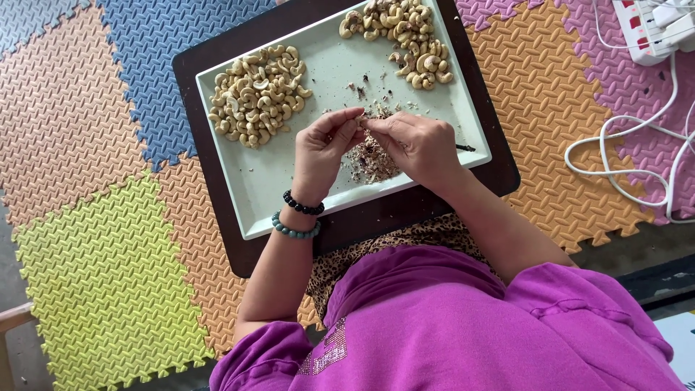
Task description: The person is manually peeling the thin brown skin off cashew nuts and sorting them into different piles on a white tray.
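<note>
A cashew point(360, 114) is pinched between the fingertips of the left hand point(323, 148) and right hand point(420, 143), above a pile of skins point(371, 161) on the pale tray point(253, 192). Peeled nuts point(257, 94) are heaped at ten o'clock, unpeeled nuts point(405, 36) at one o'clock.

I see no packages, signs or screens around me here. The nearest thing to a label is the set of small red markings on the white power strip point(651, 29) lying at the far right corner of the mats.
</note>
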